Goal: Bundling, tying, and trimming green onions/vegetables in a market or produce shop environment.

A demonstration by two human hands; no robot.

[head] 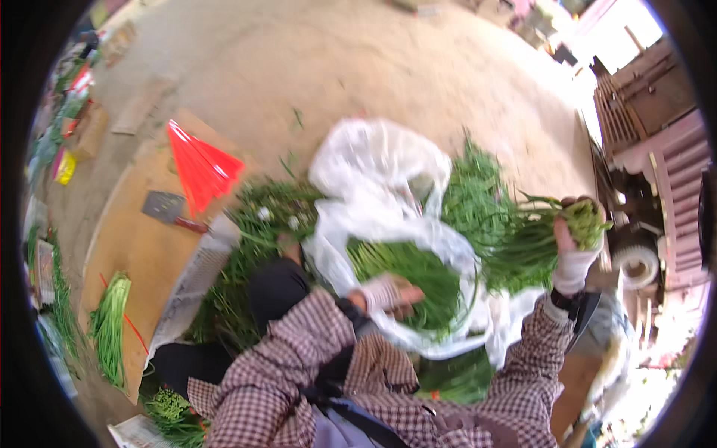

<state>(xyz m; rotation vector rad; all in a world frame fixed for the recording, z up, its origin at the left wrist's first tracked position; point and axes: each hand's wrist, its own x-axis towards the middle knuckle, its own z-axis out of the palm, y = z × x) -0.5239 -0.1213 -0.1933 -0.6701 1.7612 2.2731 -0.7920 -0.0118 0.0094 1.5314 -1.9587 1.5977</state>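
Note:
My right hand [577, 252], in a pale fingerless glove, grips the stem end of a bundle of long green leafy vegetables [526, 246]. Their leaves trail left towards a loose green heap [476, 196]. My left hand [392, 294], gloved the same way, rests with fingers extended on greens [431, 280] inside an open white plastic bag [330, 241]. Whether it holds any of them I cannot tell. Another part of white plastic [381, 151] bulges up just beyond the bag's opening.
On a wooden board [134, 235] at the left lie red plastic strips or bags [204, 168], a cleaver [165, 206] and a bundle of greens [112, 325]. More loose greens [274, 207] lie beside the bag. A wheeled vehicle [636, 263] stands at the far right.

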